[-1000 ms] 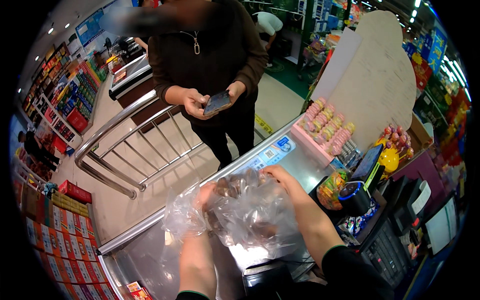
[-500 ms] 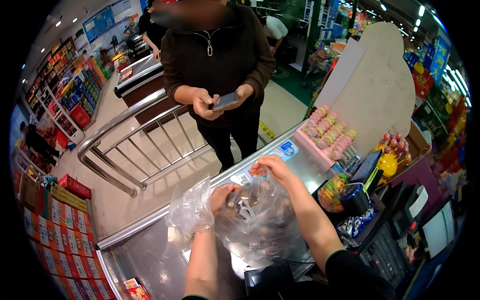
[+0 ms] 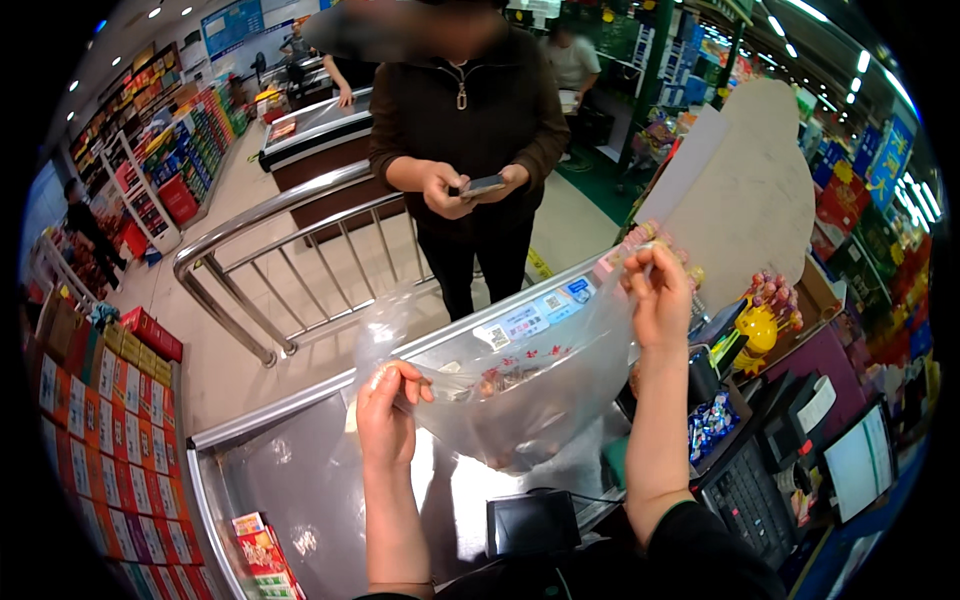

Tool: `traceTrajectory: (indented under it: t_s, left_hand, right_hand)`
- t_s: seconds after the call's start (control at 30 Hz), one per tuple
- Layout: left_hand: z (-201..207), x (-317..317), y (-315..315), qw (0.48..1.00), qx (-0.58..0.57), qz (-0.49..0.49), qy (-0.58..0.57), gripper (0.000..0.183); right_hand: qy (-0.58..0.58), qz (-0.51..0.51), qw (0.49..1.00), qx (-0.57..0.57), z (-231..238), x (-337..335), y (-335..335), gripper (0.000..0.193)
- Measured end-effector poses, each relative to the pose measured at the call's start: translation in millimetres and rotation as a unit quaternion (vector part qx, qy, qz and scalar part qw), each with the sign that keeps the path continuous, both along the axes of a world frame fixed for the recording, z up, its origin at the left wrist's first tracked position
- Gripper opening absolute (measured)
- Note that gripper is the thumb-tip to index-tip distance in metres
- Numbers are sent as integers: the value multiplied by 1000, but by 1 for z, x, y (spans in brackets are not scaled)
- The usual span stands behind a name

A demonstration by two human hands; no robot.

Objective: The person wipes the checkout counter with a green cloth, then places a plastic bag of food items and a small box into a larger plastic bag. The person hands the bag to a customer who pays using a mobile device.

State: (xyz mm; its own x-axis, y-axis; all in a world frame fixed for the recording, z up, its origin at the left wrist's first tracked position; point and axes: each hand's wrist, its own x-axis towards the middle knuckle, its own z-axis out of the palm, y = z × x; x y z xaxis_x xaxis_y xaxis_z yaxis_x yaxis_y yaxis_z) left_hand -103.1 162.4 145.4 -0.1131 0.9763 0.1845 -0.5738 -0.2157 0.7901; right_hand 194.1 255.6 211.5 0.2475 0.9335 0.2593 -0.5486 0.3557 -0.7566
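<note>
Between my raised hands a clear plastic bag (image 3: pixel 550 415) with red print is stretched wide over the metal counter (image 3: pixel 330 480). My left hand (image 3: pixel 388 408) pinches one side of its rim. The other side, higher up, is gripped by my right hand (image 3: pixel 658 295). Small brownish items (image 3: pixel 508 380) show through the bag; their kind cannot be made out. Beyond my left hand is a further bulge of clear plastic (image 3: pixel 385 325), and I cannot tell whether it belongs to the same bag.
Across the counter a person (image 3: pixel 465 120) holds a phone (image 3: pixel 482 186) behind a steel railing (image 3: pixel 290 200). A small black screen (image 3: pixel 532 523) stands close to me. Keyboard (image 3: pixel 750 508) and monitor (image 3: pixel 865 470) are at right, red packets (image 3: pixel 263 555) at left. Stacked boxes (image 3: pixel 120 470) flank the counter.
My hands have moved apart, the right one up and to the right, the left one leftward. The bunched bag is now spread between them. The view has shifted slightly.
</note>
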Motion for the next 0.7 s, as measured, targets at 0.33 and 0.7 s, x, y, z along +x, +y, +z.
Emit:
traceTrajectory:
  t_s: [0.33, 0.7]
  left_hand:
    - [-54, -27, -114, 963, -210, -70, -156, 32]
    - [-217, -186, -210, 811, -373, 382, 237, 25]
  right_hand:
    - [-116, 144, 974, -132, -50, 1, -52, 21]
    - [-287, 162, 927, -180, -86, -44, -85, 13]
